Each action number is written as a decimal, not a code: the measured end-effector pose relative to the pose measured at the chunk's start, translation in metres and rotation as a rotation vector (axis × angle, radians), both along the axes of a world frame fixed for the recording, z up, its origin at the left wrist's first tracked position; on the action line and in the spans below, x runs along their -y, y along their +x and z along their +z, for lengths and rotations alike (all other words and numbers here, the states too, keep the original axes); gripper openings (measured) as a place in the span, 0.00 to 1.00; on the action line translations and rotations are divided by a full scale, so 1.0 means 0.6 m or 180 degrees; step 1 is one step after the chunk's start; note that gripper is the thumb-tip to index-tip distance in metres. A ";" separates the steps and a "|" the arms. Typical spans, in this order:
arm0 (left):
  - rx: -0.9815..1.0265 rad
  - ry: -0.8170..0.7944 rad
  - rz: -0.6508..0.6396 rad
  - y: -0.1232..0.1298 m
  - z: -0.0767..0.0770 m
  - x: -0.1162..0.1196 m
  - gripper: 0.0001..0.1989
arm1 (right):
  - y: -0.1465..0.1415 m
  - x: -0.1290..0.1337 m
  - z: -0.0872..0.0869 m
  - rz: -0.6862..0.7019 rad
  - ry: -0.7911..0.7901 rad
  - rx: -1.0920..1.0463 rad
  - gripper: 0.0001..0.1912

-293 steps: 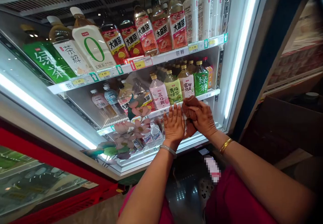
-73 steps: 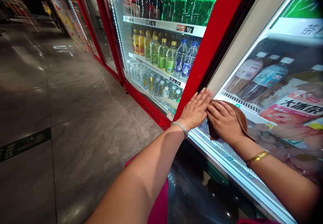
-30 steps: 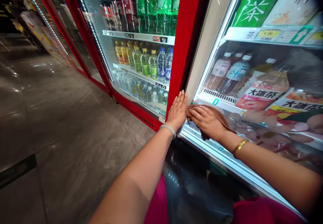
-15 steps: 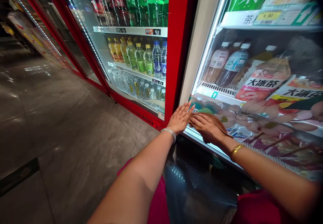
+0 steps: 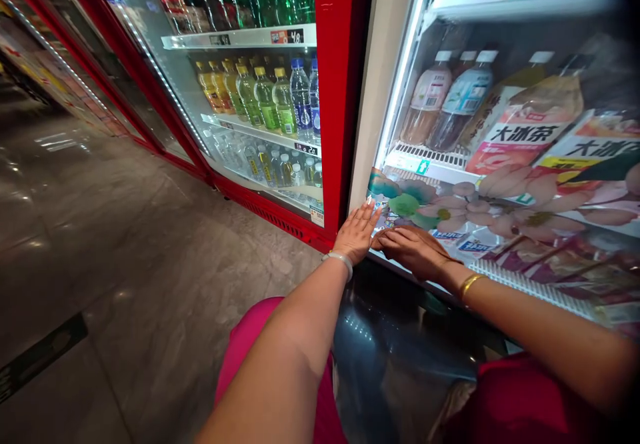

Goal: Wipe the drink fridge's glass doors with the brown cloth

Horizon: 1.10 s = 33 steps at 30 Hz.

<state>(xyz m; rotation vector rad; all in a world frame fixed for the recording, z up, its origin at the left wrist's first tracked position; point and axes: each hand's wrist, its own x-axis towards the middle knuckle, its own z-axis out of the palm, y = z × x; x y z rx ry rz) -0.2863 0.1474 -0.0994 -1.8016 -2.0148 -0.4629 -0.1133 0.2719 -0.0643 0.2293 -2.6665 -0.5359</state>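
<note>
Left hand [image 5: 356, 236] spread open, right hand [image 5: 414, 253] gripping the brown fabric cloth [image 5: 434, 239]: press it evenly against the flower-printed clear glass [image 5: 447, 215].

Head-worn view down onto hands [image 5: 356, 234]

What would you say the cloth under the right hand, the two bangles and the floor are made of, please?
The brown cloth seems soft, matte fabric, bending under the right hand; fibre unclear. The gold-coloured bangle looks like polished metal, by its glints. The pale bangle looks smooth and even, perhaps stone or plastic. The floor looks like polished stone or tile: it reflects light.
</note>
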 end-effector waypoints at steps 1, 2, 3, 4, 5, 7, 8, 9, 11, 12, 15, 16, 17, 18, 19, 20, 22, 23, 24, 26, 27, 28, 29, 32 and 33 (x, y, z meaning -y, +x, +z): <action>-0.0021 0.0006 -0.0052 0.005 0.000 -0.003 0.33 | 0.006 -0.008 0.007 0.0038 -0.0009 0.0026 0.17; -0.0034 0.0020 -0.0085 0.009 -0.001 -0.007 0.33 | 0.012 -0.015 0.016 0.0062 -0.0023 0.0032 0.18; -0.0039 0.0042 -0.0100 0.014 -0.001 -0.011 0.33 | 0.018 -0.020 0.022 0.0077 -0.0041 0.0021 0.20; -0.0042 0.0070 -0.0108 0.019 -0.001 -0.014 0.34 | 0.025 -0.024 0.026 0.0067 -0.0065 -0.0002 0.22; -0.0054 0.0096 -0.0127 0.025 -0.001 -0.017 0.34 | 0.031 -0.025 0.026 0.0053 -0.0087 -0.0024 0.23; -0.0127 0.0125 -0.0256 0.039 0.000 -0.022 0.34 | 0.044 -0.021 0.019 0.0049 -0.0106 -0.0034 0.22; -0.0188 0.0119 -0.0376 0.047 0.001 -0.024 0.33 | 0.050 -0.018 0.014 0.0061 -0.0105 -0.0024 0.21; -0.0252 0.0105 -0.0508 0.055 0.001 -0.025 0.33 | 0.057 -0.017 0.010 0.0080 -0.0097 -0.0002 0.21; -0.0344 0.0089 -0.0717 0.070 0.004 -0.030 0.34 | 0.074 -0.022 0.011 0.0105 -0.0096 0.0036 0.21; -0.0360 0.0100 -0.0769 0.075 0.007 -0.033 0.35 | 0.084 -0.028 0.018 0.0126 -0.0097 0.0058 0.21; -0.0341 0.0194 -0.0795 0.084 0.020 -0.049 0.36 | 0.123 -0.058 0.050 0.0118 -0.0057 0.0033 0.22; -0.0342 0.0233 -0.0800 0.085 0.025 -0.055 0.36 | 0.136 -0.067 0.058 0.0066 -0.0050 -0.0016 0.22; -0.0355 0.0270 -0.0814 0.087 0.029 -0.061 0.37 | 0.148 -0.073 0.063 0.0018 -0.0055 -0.0067 0.22; -0.0385 0.0302 -0.0840 0.090 0.031 -0.066 0.37 | 0.158 -0.077 0.063 -0.0008 -0.0071 -0.0105 0.22; -0.0428 0.0327 -0.0878 0.094 0.032 -0.069 0.36 | 0.165 -0.078 0.058 0.0018 -0.0104 -0.0118 0.21; -0.0481 0.0345 -0.0928 0.100 0.032 -0.072 0.35 | 0.171 -0.077 0.050 0.0102 -0.0141 -0.0087 0.20; -0.0608 0.0351 -0.1069 0.114 0.026 -0.075 0.34 | 0.178 -0.072 0.031 0.0301 -0.0206 0.0009 0.19; -0.0670 0.0344 -0.1150 0.122 0.022 -0.077 0.33 | 0.180 -0.072 0.024 0.0370 -0.0233 0.0053 0.20; -0.0725 0.0337 -0.1226 0.131 0.019 -0.080 0.32 | 0.184 -0.073 0.019 0.0405 -0.0259 0.0075 0.20; -0.0782 0.0342 -0.1310 0.145 0.015 -0.089 0.31 | 0.197 -0.082 0.022 0.0389 -0.0287 0.0072 0.20; -0.0784 0.0361 -0.1310 0.151 0.014 -0.095 0.31 | 0.207 -0.089 0.026 0.0365 -0.0297 0.0064 0.20; -0.0775 0.0392 -0.1290 0.156 0.015 -0.102 0.32 | 0.219 -0.095 0.032 0.0325 -0.0330 0.0063 0.20; -0.0765 0.0431 -0.1261 0.161 0.017 -0.108 0.33 | 0.231 -0.101 0.036 0.0261 -0.0407 0.0058 0.20; -0.0804 0.0550 -0.1235 0.172 0.026 -0.121 0.34 | 0.266 -0.108 0.032 0.0004 -0.1022 -0.0073 0.19; -0.0844 0.0580 -0.1259 0.175 0.028 -0.123 0.33 | 0.276 -0.107 0.026 -0.0054 -0.1235 -0.0125 0.18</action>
